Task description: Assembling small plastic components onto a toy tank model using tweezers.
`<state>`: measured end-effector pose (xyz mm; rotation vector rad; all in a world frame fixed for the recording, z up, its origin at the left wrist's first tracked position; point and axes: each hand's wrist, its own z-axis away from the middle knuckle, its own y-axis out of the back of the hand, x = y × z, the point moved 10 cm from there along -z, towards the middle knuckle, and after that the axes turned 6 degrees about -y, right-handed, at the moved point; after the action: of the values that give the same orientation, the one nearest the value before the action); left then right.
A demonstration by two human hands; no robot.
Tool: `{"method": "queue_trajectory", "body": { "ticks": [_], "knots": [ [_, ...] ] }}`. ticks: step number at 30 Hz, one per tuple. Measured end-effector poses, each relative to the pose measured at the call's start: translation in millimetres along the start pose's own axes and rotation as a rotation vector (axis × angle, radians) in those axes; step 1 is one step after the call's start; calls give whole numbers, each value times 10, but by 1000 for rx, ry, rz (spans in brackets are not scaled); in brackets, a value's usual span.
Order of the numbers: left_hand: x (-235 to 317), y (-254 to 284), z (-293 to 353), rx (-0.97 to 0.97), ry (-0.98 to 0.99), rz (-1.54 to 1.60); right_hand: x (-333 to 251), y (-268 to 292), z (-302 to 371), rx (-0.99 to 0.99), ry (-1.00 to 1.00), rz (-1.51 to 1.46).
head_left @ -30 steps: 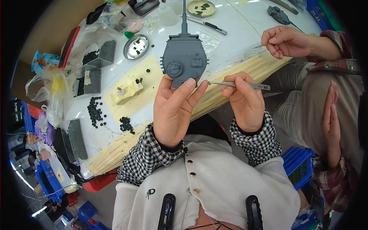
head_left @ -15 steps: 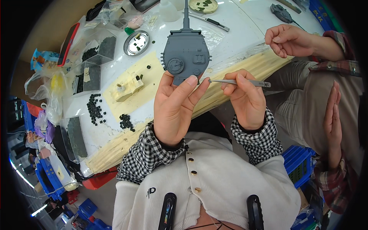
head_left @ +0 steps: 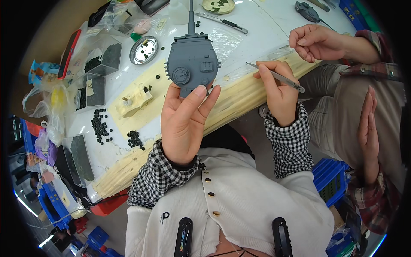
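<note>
My left hand (head_left: pixel 183 124) holds a grey model tank turret (head_left: pixel 192 60) by its near edge, the long barrel aimed away from me. A round hatch and small raised fittings show on its top. My right hand (head_left: pixel 280 92) is closed around metal tweezers (head_left: pixel 278 77), apart from the turret and to its right. The tweezers' tips point left, over the table's near edge; a tiny dark speck shows at them, too small to name. Left of my left hand, a cream block (head_left: pixel 136 104) with a peg stands on a yellowish sheet (head_left: pixel 115 96).
Small black parts (head_left: pixel 100 126) lie in piles at the left, near clear plastic boxes (head_left: pixel 109 58). Farther back are a round metal tin (head_left: pixel 144 50), a craft knife (head_left: pixel 222 22) and another grey turret (head_left: pixel 309 12). A co-worker's hand (head_left: pixel 317 43) is at the right.
My right hand with the tweezers has moved right and up, away from my left hand. The turret has shifted left in the view, along with much of the scene.
</note>
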<state>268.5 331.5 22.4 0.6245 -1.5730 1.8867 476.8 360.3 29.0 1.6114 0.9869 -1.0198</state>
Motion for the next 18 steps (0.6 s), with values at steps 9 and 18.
{"method": "queue_trajectory", "body": {
  "ticks": [9, 18],
  "knots": [
    [8, 34, -4, 4, -8, -2, -387, -99, 111, -30, 423, 404],
    [30, 29, 4, -14, -19, -53, -404, -61, 281, 2, 484, 489]
  ]
}}
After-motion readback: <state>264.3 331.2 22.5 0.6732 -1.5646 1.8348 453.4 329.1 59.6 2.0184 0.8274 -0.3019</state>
